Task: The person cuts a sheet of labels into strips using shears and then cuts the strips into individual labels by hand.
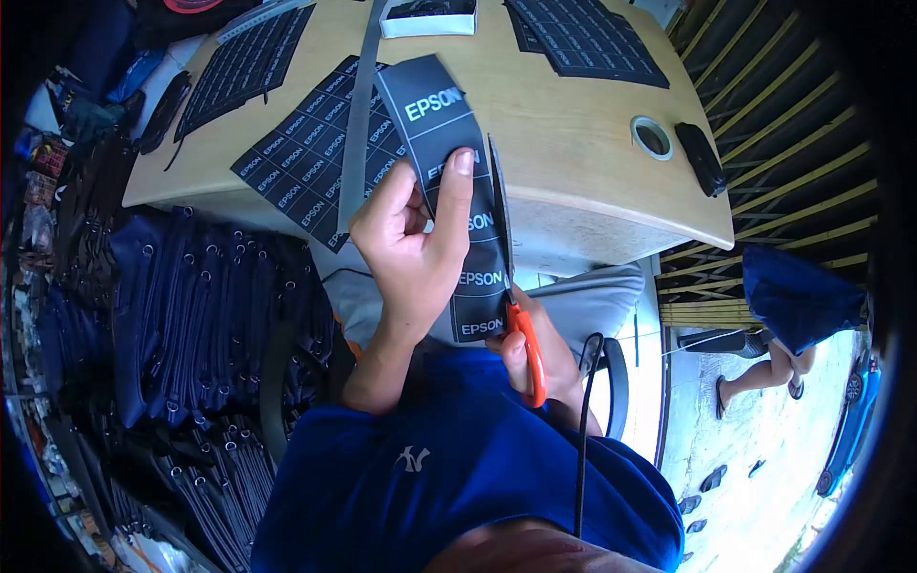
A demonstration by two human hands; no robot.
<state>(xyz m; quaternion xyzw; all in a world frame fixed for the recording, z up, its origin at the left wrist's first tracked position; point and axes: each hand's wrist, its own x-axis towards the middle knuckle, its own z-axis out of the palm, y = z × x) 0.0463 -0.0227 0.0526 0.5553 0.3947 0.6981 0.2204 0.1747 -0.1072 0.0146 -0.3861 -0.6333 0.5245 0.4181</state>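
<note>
And there it was, one wide view from the wearer's head (535, 554), looking forward and steeply down: shirt (458, 458) nearest, left hand (415, 244) and right hand (549, 349) close, table (573, 143) just beyond.

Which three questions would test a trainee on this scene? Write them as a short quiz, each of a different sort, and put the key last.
1. Multiple choice: what does the right hand hold?
A) a pen
B) orange-handled scissors
C) a glue bottle

2. True or false: the roll of tape lies on the table.

3. Fill in the missing word: the black strip in the left hand's grip is printed with the word ____.

Key: 1 B; 2 true; 3 EPSON
</note>
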